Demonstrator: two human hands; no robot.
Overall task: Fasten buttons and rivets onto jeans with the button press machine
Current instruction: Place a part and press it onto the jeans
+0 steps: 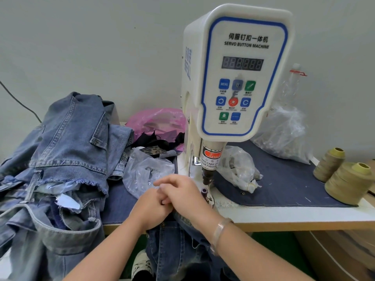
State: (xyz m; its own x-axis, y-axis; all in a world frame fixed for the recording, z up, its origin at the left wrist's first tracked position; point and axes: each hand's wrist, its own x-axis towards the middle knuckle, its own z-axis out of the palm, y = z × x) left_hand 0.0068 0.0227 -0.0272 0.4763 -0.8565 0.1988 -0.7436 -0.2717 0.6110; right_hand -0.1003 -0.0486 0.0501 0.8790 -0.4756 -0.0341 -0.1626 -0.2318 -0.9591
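Observation:
The white servo button press machine (241, 74) stands at mid-table, its punch (207, 176) raised over the lower die (204, 192), which carries a small dark purple piece. My two hands meet just left of the die. My left hand (150, 208) is curled, and a small dark piece (162, 203) peeps out between its fingers. My right hand (183, 194), with a clear bangle on the wrist, lies over the left hand's fingers, its fingertips hidden there. Dark blue jeans (172, 250) run under both hands and hang off the table's front edge.
A heap of light blue jeans (67, 159) fills the left. Clear plastic bags (146, 173) (239, 169) flank the machine; a pink bag (160, 122) and a larger clear bag (284, 134) sit behind. Two olive thread cones (345, 179) stand right, on a dark denim mat (284, 185).

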